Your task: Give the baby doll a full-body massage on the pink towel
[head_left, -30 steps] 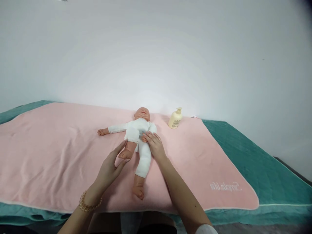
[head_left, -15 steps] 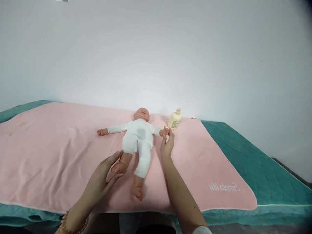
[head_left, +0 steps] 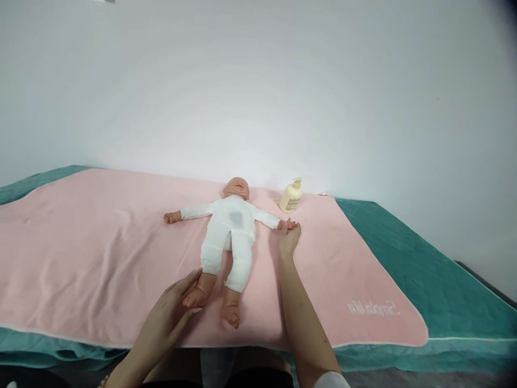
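Note:
A baby doll (head_left: 230,231) in a white suit lies on its back on a pink towel (head_left: 100,248), arms spread and legs straight toward me. My left hand (head_left: 172,312) cups the doll's foot on the left side, fingers curled round it. My right hand (head_left: 288,240) pinches the doll's small hand at the end of its outstretched arm on the right.
A cream pump bottle (head_left: 291,196) stands upright behind the doll's arm, near the white wall. The towel covers a teal mattress (head_left: 424,275), bare at the right and along the front edge. White lettering is stitched at the towel's right corner (head_left: 374,309).
The doll's bent leg has been drawn down straight by my left hand. My right hand left the doll's torso and carried its arm out to the right, flat on the towel.

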`<state>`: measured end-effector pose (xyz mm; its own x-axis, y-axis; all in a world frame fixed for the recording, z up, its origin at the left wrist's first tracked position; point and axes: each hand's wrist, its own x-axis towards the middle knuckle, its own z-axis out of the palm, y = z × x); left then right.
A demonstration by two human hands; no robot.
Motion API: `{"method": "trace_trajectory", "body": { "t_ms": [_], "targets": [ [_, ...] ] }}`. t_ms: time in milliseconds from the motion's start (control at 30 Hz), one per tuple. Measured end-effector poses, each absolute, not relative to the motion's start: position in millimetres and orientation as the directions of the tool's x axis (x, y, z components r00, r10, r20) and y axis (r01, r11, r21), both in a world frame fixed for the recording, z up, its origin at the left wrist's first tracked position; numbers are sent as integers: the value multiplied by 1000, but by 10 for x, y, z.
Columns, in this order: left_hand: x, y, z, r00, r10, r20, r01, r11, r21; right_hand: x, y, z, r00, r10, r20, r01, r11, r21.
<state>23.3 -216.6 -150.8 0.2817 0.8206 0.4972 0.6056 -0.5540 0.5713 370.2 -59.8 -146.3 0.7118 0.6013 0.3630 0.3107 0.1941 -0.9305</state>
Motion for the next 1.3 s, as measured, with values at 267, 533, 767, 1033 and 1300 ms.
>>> {"method": "trace_trajectory", "body": {
  "t_ms": [267, 533, 767, 1033, 1300],
  "targets": [
    [197, -2148, -1642, 291, 808, 513, 621, -567, 541, 3785, -579, -1518, 776, 566, 279, 298, 62, -953],
    [187, -2122, -1710, 294, 770, 567, 655, -594, 467, 3792, -590, -1484, 782, 562, 270, 296, 46, -954],
    [209, -2123, -1623, 301, 739, 603, 658, -618, 430, 3704, -656, -1455, 764, 613, 202, 190, 85, -978],
    [267, -2006, -1560, 275, 735, 620, 633, -624, 459, 3423, -800, -1273, 603, 666, 439, 302, 318, -899],
    [491, -1835, -1173, 188, 778, 599, 645, -558, 522, 3211, -772, -1340, 127, 506, 853, 731, 534, -425]
  ]
}}
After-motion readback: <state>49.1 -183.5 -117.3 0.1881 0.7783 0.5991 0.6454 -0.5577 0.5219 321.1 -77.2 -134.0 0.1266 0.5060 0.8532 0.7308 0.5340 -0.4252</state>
